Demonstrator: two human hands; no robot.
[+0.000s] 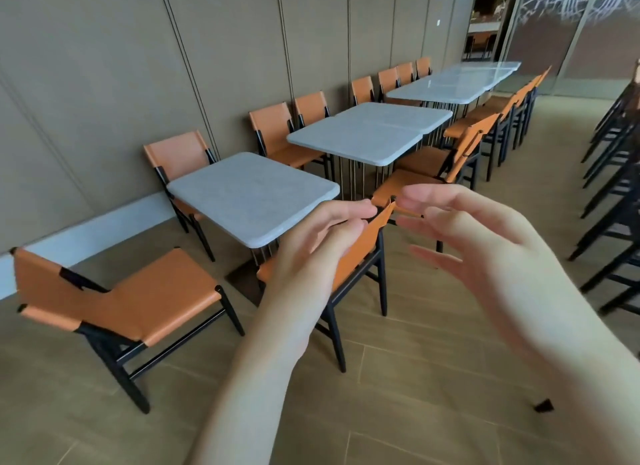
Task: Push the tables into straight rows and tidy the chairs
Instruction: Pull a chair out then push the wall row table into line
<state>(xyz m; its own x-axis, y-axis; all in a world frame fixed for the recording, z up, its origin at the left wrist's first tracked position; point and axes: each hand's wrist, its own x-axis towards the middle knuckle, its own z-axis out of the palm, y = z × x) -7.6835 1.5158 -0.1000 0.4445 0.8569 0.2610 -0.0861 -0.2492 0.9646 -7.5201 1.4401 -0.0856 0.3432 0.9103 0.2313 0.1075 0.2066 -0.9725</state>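
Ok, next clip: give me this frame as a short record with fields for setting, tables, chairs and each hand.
setting: dining room, panelled wall, wood-look floor
tables: grey tables in a row along the wall; nearest table stands alone
chairs: orange chairs on both sides; stray chair at bottom left, away from the tables
left hand: on the backrest top of the nearest chair
right hand: open, fingers spread, holding nothing
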